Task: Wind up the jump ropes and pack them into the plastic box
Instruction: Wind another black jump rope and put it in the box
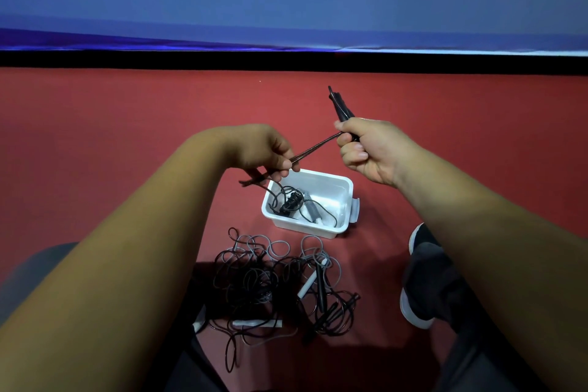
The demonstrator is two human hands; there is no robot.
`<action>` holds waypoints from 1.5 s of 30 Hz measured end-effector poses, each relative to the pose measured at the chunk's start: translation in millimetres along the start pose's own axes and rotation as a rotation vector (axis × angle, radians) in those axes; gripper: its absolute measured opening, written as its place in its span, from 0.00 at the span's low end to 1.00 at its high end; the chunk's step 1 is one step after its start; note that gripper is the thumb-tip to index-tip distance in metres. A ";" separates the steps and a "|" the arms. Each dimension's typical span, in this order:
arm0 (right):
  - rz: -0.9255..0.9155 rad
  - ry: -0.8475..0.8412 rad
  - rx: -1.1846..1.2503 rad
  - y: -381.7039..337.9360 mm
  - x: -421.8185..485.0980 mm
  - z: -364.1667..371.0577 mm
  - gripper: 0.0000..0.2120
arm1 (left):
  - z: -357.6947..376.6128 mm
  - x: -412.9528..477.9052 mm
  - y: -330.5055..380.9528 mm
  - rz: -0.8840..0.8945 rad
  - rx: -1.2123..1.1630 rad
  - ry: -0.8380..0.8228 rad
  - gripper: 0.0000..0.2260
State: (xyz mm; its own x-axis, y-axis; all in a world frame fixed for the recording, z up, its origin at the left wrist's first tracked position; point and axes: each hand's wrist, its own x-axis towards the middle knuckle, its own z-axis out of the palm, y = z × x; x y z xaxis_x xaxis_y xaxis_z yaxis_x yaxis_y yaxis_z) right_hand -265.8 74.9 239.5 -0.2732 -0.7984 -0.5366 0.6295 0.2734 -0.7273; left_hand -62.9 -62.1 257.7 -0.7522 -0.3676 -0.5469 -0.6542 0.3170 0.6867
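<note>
Head view: the blue banner [286, 9] across the top carries big pale letters, but they are cropped and blurred and none can be read. The right hand [372, 149] is curled tight round black handles [340, 105], which stick up and away out of the fist. From that fist a dark rope [315, 146] runs taut down to the left hand [261, 149], where thumb and fingertips pinch it. A short tail pokes out below that hand, and a thin cord drops from there into the box [350, 188]. The white box stands on the red floor [127, 137] just under the hands. Inside it lie a wound black bundle [292, 200] and a grey handle [310, 207] with loose cord. Nearer the person, just beside the box, a pile [273, 280] of tangled black and grey ropes with white and black handles lies on the floor. A dark shoe [416, 280] rests to its right.
</note>
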 end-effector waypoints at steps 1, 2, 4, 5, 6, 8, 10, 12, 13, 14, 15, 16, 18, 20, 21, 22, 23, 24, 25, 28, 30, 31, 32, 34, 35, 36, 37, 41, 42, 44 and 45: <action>-0.020 0.014 -0.011 -0.2 0.4 0.1 0.05 | -0.3 -0.1 1.4 -0.004 0.021 0.022 0.08; -0.041 0.032 -0.022 -0.7 0.4 0.2 0.06 | -0.1 0.2 2.5 -0.002 0.042 0.033 0.07; -0.075 0.065 -0.037 -2.8 0.4 -0.1 0.07 | 0.6 0.6 4.9 0.012 0.069 0.045 0.07; -0.086 0.079 -0.037 -4.1 0.1 -0.6 0.08 | 0.9 0.3 5.7 0.018 0.058 0.053 0.07; -0.094 0.092 -0.030 -5.4 -0.5 -1.0 0.08 | 0.7 -0.5 6.0 0.023 0.031 0.057 0.07; -0.105 0.119 -0.011 -7.3 -0.3 -2.6 0.08 | -0.1 -3.0 4.8 0.044 -0.071 0.035 0.06; -0.111 0.136 -0.003 -7.5 0.5 -4.1 0.07 | -0.8 -7.1 3.7 0.081 -0.187 -0.048 0.06; -0.114 0.144 -0.003 -7.3 1.3 -5.0 0.07 | -0.2 -10.2 4.5 0.133 -0.304 -0.153 0.07; -0.113 0.147 -0.004 -7.4 2.0 -5.4 0.07 | 0.9 -11.7 5.4 0.140 -0.357 -0.186 0.07; -0.111 0.149 -0.004 -7.7 1.8 -5.3 0.07 | 1.7 -12.6 6.1 0.135 -0.372 -0.197 0.07; -0.109 0.149 -0.004 -7.8 1.7 -5.2 0.07 | 2.2 -13.3 6.9 0.124 -0.342 -0.190 0.06; -0.106 0.147 -0.007 -8.1 1.2 -4.8 0.07 | 3.3 -14.0 8.2 0.101 -0.275 -0.165 0.06; -0.092 0.131 -0.024 -7.5 0.3 -3.1 0.07 | 5.5 -11.1 6.5 0.034 -0.148 -0.087 0.06; -0.068 0.073 -0.060 -6.5 -2.7 -0.3 0.07 | 7.5 -5.3 2.4 -0.023 -0.088 -0.029 0.04; -0.054 0.023 -0.082 -6.3 -4.6 1.1 0.08 | 8.1 -1.8 -0.2 -0.040 -0.067 -0.011 0.04; -0.040 -0.034 -0.104 -6.5 -7.0 2.6 0.10 | 8.8 1.2 -2.9 -0.052 -0.054 0.000 0.03; -0.028 -0.088 -0.122 -6.6 -9.8 4.5 0.10 | 9.4 3.5 -5.1 -0.058 -0.049 0.012 0.03; -0.016 -0.133 -0.139 -6.7 -13.6 7.1 0.10 | 10.0 5.2 -6.8 -0.059 -0.046 0.028 0.04; -0.001 -0.171 -0.151 -6.7 -17.0 9.7 0.09 | 10.5 6.5 -8.2 -0.055 -0.045 0.047 0.05; 0.069 -0.264 -0.187 -4.3 -26.1 16.4 0.06 | 12.3 9.3 -10.2 -0.040 -0.050 0.089 0.08; 0.136 -0.316 -0.213 -1.6 -30.8 17.8 0.06 | 13.4 10.5 -10.2 -0.023 -0.083 0.121 0.09; 0.168 -0.342 -0.232 -0.6 -33.0 17.8 0.07 | 14.4 10.5 -8.9 -0.009 -0.111 0.140 0.09; 0.196 -0.367 -0.262 -0.1 -36.8 18.1 0.07 | 15.5 9.8 -6.4 0.009 -0.152 0.155 0.09; 0.252 -0.427 -0.336 1.1 -43.6 18.9 0.07 | 15.2 9.2 -4.0 0.055 -0.243 0.185 0.09; 0.281 -0.460 -0.379 2.0 -46.2 19.2 0.06 | 13.7 7.8 -2.8 0.083 -0.276 0.189 0.09; 0.312 -0.493 -0.422 3.2 -48.2 19.2 0.06 | 11.1 6.5 -2.0 0.114 -0.296 0.176 0.09; 0.344 -0.523 -0.455 4.9 -48.7 18.4 0.07 | 9.1 6.0 -1.0 0.148 -0.315 0.155 0.09; 0.449 -0.615 -0.515 12.0 -42.7 12.2 0.15 | 8.0 2.0 10.2 0.209 -0.450 0.117 0.06; 0.471 -0.632 -0.515 13.0 -41.7 11.4 0.12 | 7.8 2.0 12.7 0.218 -0.496 0.111 0.05; 0.511 -0.641 -0.537 15.2 -38.0 8.8 0.07 | 5.0 2.5 15.6 0.248 -0.523 0.112 0.08; 0.522 -0.635 -0.552 16.8 -36.0 7.1 0.07 | 3.4 1.7 17.6 0.263 -0.518 0.117 0.09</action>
State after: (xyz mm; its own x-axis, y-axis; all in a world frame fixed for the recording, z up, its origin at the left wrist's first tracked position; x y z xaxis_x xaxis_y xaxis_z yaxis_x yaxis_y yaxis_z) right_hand -240.2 104.4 249.6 0.4847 -0.6018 -0.6348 0.0881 0.7556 -0.6491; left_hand -75.9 -54.2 267.2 -0.8508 -0.4376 -0.2909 -0.3016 -0.0467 0.9523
